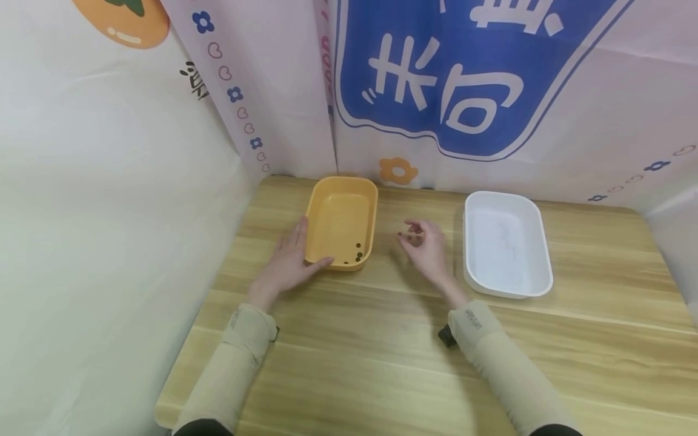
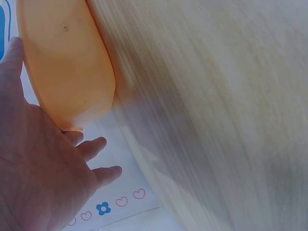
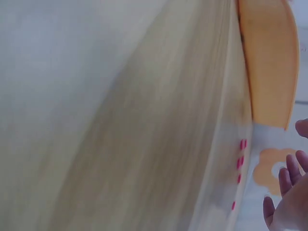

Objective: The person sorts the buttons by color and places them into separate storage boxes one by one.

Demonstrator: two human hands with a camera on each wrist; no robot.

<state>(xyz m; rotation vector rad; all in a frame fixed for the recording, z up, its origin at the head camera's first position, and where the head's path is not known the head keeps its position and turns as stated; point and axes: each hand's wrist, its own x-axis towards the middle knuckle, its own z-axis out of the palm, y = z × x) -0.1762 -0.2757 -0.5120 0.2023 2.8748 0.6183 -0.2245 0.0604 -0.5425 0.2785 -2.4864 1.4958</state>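
A yellow tray (image 1: 342, 218) stands near the back of the wooden table. Several small dark round pieces (image 1: 358, 255) lie in its front right corner. My left hand (image 1: 288, 261) rests against the tray's left side and front left corner, thumb at the front rim and fingers straight along the wall. In the left wrist view that hand (image 2: 43, 163) lies along the orange-looking tray wall (image 2: 67, 62). To the right of the tray is my right hand (image 1: 427, 247), its fingers loosely bent and thumb apart from them. Nothing shows between them in the right wrist view.
A white tray (image 1: 507, 242) stands to the right of my right hand. Behind the wooden table (image 1: 349, 351) hangs a printed cloth (image 1: 294, 91) with blue and orange patterns. A pale wall covering (image 1: 109, 212) borders the left side.
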